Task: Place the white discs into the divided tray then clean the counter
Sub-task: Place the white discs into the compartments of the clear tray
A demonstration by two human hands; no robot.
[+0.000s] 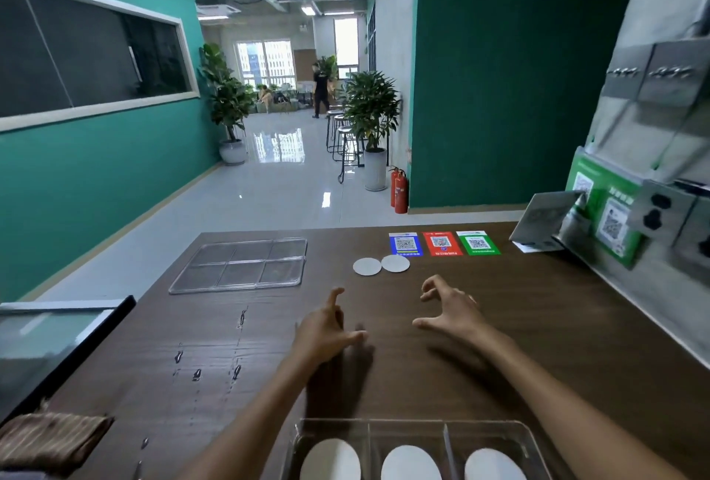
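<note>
Two white discs (367,266) (395,263) lie side by side, slightly overlapping, on the dark wooden counter (538,326). At the near edge stands a clear divided tray (369,429) with three white discs (330,460) (410,463) (493,466), one in each compartment. My left hand (328,329) and my right hand (451,306) hover above the counter between the tray and the loose discs. Both have their fingers spread and loosely bent, and hold nothing.
A flat clear lid or tray with six sections (242,264) lies at the far left of the counter. Water drops (196,374) dot the left part. A brown cloth (50,441) sits at the near left corner. Coloured QR cards (442,244) lie at the far edge.
</note>
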